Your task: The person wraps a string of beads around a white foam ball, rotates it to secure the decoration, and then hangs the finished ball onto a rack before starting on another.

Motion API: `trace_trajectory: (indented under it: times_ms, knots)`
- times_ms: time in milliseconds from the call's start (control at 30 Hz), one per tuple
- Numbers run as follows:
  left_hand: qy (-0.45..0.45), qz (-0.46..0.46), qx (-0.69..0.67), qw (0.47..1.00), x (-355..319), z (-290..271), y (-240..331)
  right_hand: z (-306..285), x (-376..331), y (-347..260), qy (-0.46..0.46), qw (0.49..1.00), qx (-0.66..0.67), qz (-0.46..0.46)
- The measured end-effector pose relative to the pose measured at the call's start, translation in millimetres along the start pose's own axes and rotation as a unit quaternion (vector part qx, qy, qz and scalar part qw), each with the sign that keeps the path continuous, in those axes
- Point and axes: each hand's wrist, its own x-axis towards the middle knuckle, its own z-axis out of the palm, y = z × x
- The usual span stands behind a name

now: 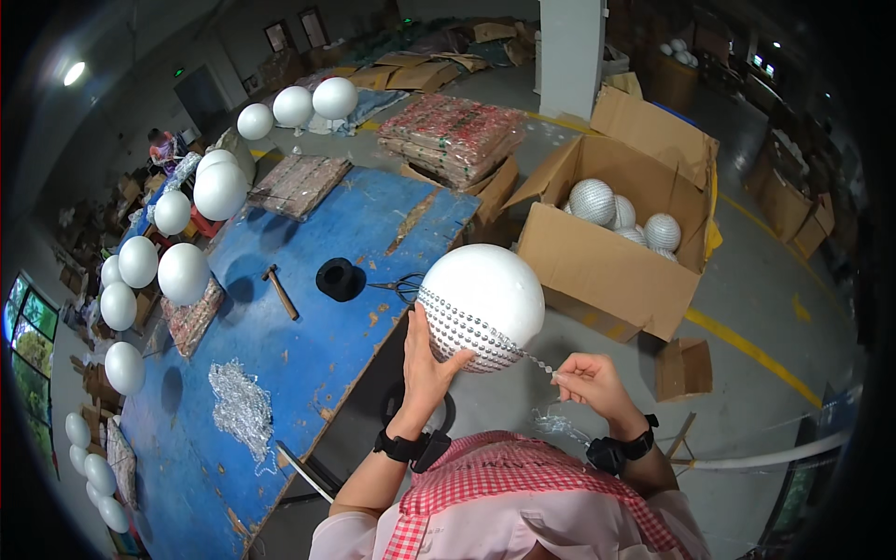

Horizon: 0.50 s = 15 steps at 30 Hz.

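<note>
- My left hand point(427, 359) cups a big white foam ball point(483, 301) from below, fingers spread against its lower left side, holding it up off the desk, just past the desk's point(280, 373) right edge and above the floor
- A band of silver mirror-bead strip point(462, 334) wraps the ball's lower part; the top is bare white
- My right hand point(590, 381) sits just right of the ball, fingers pinched narrow on the loose end of that strip
- On the blue desk: a hammer point(280, 291) and a black cup-like thing point(340, 278) near the middle, scissors point(397, 287) at the right edge, a silver tangle point(240, 403) toward the near left
- Plain white balls point(183, 273) line the desk's left edge
- An open cardboard box point(607, 266) on the floor holds finished silver balls point(593, 201)
</note>
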Motion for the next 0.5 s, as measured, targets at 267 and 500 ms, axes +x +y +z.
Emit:
trace_trajectory:
  times_ms: [267,500]
  knots:
    - [0.003,-0.042,-0.102,0.994,-0.7,2.4,-1.1,0.9,2.4,5.0,0.058,0.998,-0.009,-0.01]
    - [0.026,-0.044,-0.101,0.994,-2.4,1.2,5.6,-3.5,20.0,35.4,0.058,0.997,-0.043,-0.019]
